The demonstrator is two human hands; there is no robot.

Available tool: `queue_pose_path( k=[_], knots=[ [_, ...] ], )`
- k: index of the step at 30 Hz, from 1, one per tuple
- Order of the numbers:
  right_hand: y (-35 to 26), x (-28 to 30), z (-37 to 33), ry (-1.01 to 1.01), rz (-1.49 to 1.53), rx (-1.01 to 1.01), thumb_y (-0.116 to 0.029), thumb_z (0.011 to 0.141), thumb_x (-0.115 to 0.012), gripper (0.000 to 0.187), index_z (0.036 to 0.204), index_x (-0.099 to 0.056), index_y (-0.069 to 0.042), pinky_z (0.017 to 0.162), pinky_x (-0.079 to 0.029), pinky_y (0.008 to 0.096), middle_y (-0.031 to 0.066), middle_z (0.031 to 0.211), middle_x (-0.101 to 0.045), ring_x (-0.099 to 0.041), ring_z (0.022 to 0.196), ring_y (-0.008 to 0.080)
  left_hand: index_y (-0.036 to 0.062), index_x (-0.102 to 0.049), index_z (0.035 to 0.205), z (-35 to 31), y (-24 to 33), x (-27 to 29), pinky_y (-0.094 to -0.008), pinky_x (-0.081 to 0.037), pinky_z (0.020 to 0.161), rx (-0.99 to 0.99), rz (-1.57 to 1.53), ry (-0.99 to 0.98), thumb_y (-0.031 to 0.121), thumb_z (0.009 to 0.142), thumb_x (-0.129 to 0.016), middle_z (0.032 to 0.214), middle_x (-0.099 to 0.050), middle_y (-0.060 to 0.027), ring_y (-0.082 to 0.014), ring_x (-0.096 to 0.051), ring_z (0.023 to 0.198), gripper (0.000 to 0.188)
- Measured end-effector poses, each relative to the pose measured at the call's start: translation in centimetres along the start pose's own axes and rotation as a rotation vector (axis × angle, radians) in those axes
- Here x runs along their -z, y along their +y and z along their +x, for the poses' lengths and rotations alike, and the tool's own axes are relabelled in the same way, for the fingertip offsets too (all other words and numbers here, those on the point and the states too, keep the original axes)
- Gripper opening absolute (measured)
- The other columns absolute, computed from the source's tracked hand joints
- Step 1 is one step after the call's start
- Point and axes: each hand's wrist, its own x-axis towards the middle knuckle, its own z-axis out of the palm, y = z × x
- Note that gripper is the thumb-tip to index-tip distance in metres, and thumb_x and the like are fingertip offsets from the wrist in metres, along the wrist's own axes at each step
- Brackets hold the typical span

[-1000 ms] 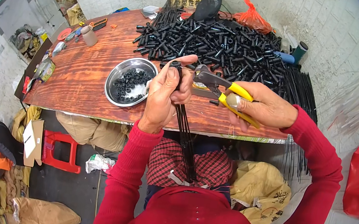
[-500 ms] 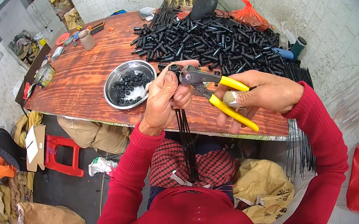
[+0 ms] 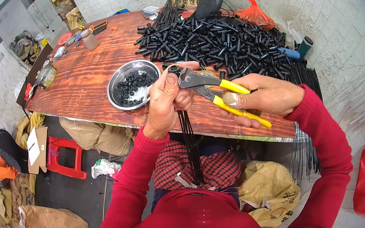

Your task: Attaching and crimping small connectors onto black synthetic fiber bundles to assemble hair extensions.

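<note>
My right hand (image 3: 267, 96) is closed around a pair of end-cutting pliers (image 3: 236, 87) with yellow handles and a dark metal head. White tape wraps its thumb. My left hand (image 3: 163, 104) is raised in front of the table, its thumb and fingers pinching a small black tubular part (image 3: 174, 70). The pliers' head is right beside that part, against the left fingers; what lies between the jaws is too small to make out. A bundle of thin black rods (image 3: 190, 148) runs down from under my left hand to my checked lap.
A metal bowl (image 3: 112, 96) of small black rings stands left of my hands on the wooden table (image 3: 73, 83). Behind lies a large heap of black tubes (image 3: 212, 43). Thin black rods hang over the right edge. A red stool (image 3: 67, 158) and sacks (image 3: 270, 188) are below.
The pliers' handles have come closer together, with the lower one swung up and my right fingers curled under it. My left hand stays almost in place.
</note>
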Motion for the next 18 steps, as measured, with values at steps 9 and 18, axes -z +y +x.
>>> queue_pose_path(
  k=[9,18],
  knots=[
    [2.3,1.4,-1.7,0.287,0.164,0.432,-0.026,0.099,-0.053,0.040,0.123,-0.051,0.006,0.052,-0.050,0.0216,0.0070,0.080,-0.062,-0.063,0.061,0.0100,-0.0024,-0.046,0.135,-0.6,1.3,4.1,-0.0198,-0.020,0.045,-0.128,0.037,0.184,0.036,0.105,-0.043,0.069,-0.032,0.0058,-0.0028,-0.024,0.053,0.049],
    [13.9,8.5,7.3,0.744,-0.705,-0.170,-0.032,0.081,-0.070,0.028,0.090,-0.070,-0.005,0.067,-0.054,0.0421,0.0176,0.078,-0.069,-0.070,0.072,0.0311,-0.0016,-0.045,0.136,2.0,-0.6,4.8,-0.0191,-0.018,0.044,-0.097,0.026,0.265,0.039,0.107,-0.036,0.066,-0.029,0.0063,-0.0021,-0.020,0.050,0.050]
  ],
)
